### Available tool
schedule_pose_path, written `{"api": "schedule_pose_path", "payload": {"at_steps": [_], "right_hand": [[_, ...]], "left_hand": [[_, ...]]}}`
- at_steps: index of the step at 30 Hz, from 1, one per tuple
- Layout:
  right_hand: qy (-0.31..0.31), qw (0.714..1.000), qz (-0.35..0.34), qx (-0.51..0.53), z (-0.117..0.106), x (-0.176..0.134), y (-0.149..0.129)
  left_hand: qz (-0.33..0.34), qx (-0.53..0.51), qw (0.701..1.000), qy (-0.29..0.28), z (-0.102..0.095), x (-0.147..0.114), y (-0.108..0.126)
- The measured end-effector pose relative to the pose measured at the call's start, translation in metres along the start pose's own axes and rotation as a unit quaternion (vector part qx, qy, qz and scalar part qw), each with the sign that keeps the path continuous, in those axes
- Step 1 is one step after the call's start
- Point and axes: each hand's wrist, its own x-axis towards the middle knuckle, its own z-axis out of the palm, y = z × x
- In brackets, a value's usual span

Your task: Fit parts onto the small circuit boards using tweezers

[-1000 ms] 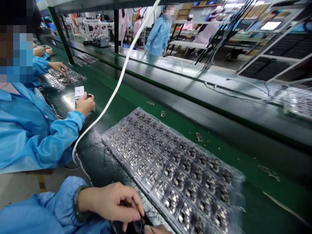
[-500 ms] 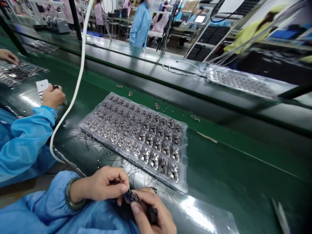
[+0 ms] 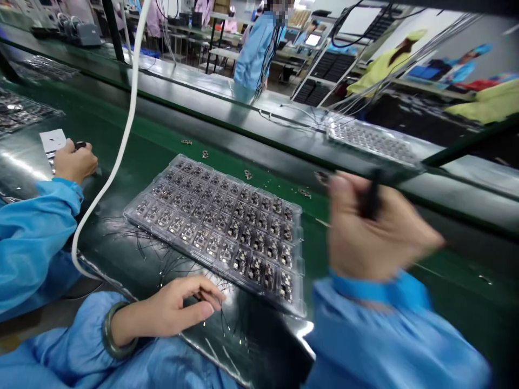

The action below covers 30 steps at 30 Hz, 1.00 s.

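Observation:
My left hand [image 3: 174, 308] rests at the front edge of the bench, fingers loosely curved, thumb apart, nothing visible in them. Thin black wires [image 3: 225, 319] with pale tips lie beside its fingertips. My right hand [image 3: 377, 232] is raised at the right, blurred by motion, its fingers closed around a black object [image 3: 370, 200] whose kind I cannot make out. At its fingertips shows a small brownish part [image 3: 321, 177], smeared. Between the hands and the back rail lies a clear plastic tray [image 3: 300, 270] with rows of small circuit boards [image 3: 242, 260].
Several small loose parts [image 3: 248, 174] lie on the green strip behind the tray. A white cable [image 3: 132, 108] hangs down on the left. Beside it, a co-worker's hand [image 3: 77, 162] holds something dark near a white card [image 3: 52, 140]. Another clear tray [image 3: 373, 140] sits beyond the rail.
My right hand has left my left hand and swung up and right, carrying the black object. My left hand has let go of the small dark part. The view has shifted slightly.

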Motion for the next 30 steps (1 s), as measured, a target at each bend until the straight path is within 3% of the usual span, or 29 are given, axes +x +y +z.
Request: {"api": "schedule_pose_path", "payload": {"at_steps": [1,3,4,6,8,11,19,30], "right_hand": [[-0.012,0.998,-0.060,-0.006,0.030,0.005,0.001],[-0.159,0.974,-0.155,-0.052,0.082,0.005,0.000],[-0.231,0.954,-0.168,-0.087,0.102,0.002,0.000],[-0.378,0.898,-0.188,-0.127,0.129,-0.008,-0.001],[-0.447,0.862,-0.201,-0.129,0.140,-0.017,0.000],[-0.469,0.851,-0.204,-0.121,0.142,-0.023,0.005],[-0.470,0.851,-0.191,-0.132,0.147,-0.022,0.013],[-0.503,0.841,-0.161,-0.120,0.141,-0.018,0.004]], "left_hand": [[-0.003,0.008,1.000,0.001,0.000,0.001,0.002],[-0.006,0.022,1.000,0.005,-0.001,0.000,0.006],[-0.004,0.030,0.999,0.010,-0.003,-0.001,0.008],[0.004,0.056,0.998,0.027,-0.006,-0.004,0.011],[0.012,0.086,0.995,0.053,-0.009,-0.008,0.012],[0.016,0.099,0.992,0.080,-0.012,-0.011,0.010],[0.065,0.104,0.990,0.071,-0.011,-0.007,0.012],[0.070,0.124,0.988,0.061,-0.004,-0.011,0.007]]}}
